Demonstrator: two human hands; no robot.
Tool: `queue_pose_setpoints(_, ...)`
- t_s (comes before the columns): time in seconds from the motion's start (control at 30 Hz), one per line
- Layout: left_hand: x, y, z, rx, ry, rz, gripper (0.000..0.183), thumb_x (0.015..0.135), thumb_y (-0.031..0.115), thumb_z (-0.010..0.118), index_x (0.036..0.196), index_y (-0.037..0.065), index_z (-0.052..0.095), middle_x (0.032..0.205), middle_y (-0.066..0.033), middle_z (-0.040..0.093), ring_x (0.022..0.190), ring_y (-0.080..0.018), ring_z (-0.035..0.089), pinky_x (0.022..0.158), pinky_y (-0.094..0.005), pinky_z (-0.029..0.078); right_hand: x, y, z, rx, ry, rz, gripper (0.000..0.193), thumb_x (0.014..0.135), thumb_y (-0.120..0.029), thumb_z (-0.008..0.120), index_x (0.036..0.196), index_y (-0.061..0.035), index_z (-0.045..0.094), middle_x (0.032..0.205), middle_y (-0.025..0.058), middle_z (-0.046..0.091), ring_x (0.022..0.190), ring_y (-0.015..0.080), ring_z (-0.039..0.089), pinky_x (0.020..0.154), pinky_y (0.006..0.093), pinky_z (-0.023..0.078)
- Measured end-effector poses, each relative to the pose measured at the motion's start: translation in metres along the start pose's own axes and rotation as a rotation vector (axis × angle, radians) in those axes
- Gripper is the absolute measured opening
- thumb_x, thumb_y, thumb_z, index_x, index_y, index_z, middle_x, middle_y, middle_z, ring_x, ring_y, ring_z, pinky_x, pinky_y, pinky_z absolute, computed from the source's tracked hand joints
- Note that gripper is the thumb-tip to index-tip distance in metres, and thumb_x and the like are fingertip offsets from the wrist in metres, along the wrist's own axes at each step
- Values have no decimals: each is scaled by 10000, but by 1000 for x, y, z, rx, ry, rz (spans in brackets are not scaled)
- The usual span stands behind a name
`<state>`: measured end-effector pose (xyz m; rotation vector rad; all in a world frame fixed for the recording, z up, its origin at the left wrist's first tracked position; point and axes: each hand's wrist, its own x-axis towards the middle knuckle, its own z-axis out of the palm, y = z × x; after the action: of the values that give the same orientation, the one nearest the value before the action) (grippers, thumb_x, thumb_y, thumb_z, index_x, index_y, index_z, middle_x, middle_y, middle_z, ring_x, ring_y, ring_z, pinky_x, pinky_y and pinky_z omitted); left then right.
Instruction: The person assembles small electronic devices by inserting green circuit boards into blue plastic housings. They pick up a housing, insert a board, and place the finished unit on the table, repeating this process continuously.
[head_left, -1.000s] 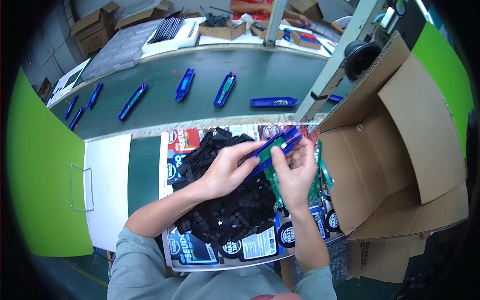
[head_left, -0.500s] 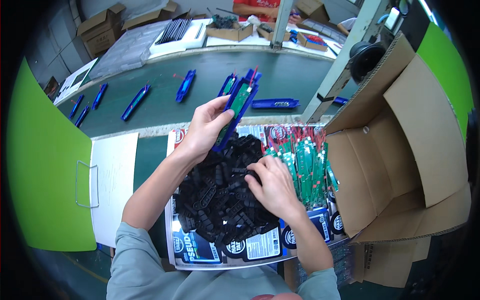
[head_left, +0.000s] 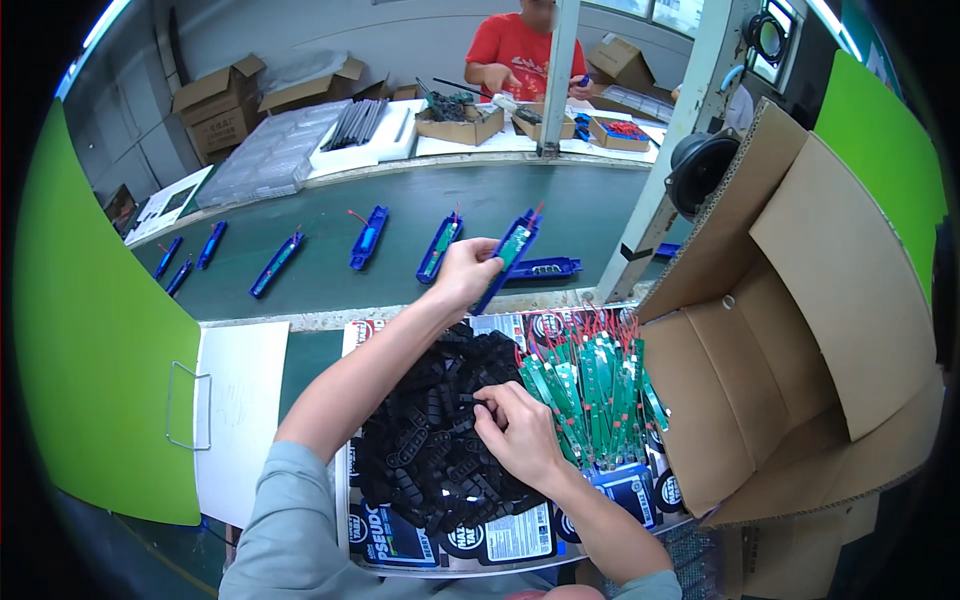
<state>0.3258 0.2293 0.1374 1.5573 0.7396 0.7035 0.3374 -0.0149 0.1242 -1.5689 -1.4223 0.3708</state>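
My left hand (head_left: 468, 274) is closed round a long blue plastic housing (head_left: 488, 296) and holds it tilted over the near edge of the green belt. A green circuit board (head_left: 514, 243) lies inside that housing, with a red wire rising from its far end. Over a heap of black plastic parts (head_left: 425, 455), my right hand (head_left: 522, 435) has thumb and fingertips pinched on a small black plastic part (head_left: 480, 403); its shape is mostly hidden. Just right of this hand lies a pile of green circuit boards (head_left: 600, 390) with red wires.
Several blue housings (head_left: 276, 263) lie spaced along the green belt (head_left: 330, 225). An open cardboard box (head_left: 740, 370) stands at the right, beside a metal post (head_left: 655, 190). A white board (head_left: 238, 420) is at the left. Across the belt, a person in red (head_left: 510, 55) works behind small boxes.
The view has tipped upward. My left hand has reached forward with the blue housing, from above the black heap to the belt. My right hand stays at the heap, its fingers drawn closer together.
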Motion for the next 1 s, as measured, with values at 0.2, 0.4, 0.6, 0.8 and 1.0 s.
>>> queue_pose_setpoints(0.2, 43, -7, 29, 145, 2, -29, 360, 891, -3, 659, 1237, -103, 658, 1016, -111, 728, 881, -141, 674, 815, -285, 536, -1, 0, 0, -38, 10, -27, 118, 881, -87, 700, 982, -25, 702, 872, 121, 676, 760, 295, 689, 674, 406, 554)
queue_pose_setpoints(0.4, 90, -8, 69, 99, -26, -53, 300, 887, -1, 671, 1173, -90, 673, 980, -102, 726, 843, -138, 670, 772, -292, 546, 1, 5, 2, -39, 66, -114, 151, 855, -57, 721, 999, -13, 712, 837, 108, 667, 691, 256, 670, 615, 368, 536)
queue_pose_setpoints(0.6, 121, 5, 120, 276, -1, -46, 387, 832, 83, 747, 1210, 4, 724, 977, -129, 768, 848, -175, 732, 796, -327, 576, 1, 7, 1, -69, 40, -81, 132, 846, -77, 720, 967, -28, 703, 883, 131, 677, 808, 322, 687, 689, 420, 568)
queue_pose_setpoints(0.8, 157, -10, 158, 397, 34, -143, 345, 801, 140, 751, 1136, 56, 771, 1093, -165, 759, 1020, -278, 730, 939, -387, 549, 1, 7, -1, -86, -4, -88, 124, 843, -79, 715, 930, -16, 653, 832, 132, 614, 748, 331, 645, 637, 441, 546)
queue_pose_setpoints(1.0, 182, -26, 185, 504, 68, -132, 334, 789, 165, 765, 1104, 55, 779, 1077, -192, 762, 1041, -327, 731, 924, -412, 557, -3, 10, -2, -11, -20, -48, 215, 796, -115, 743, 942, 10, 647, 887, 168, 609, 786, 354, 640, 651, 466, 540)
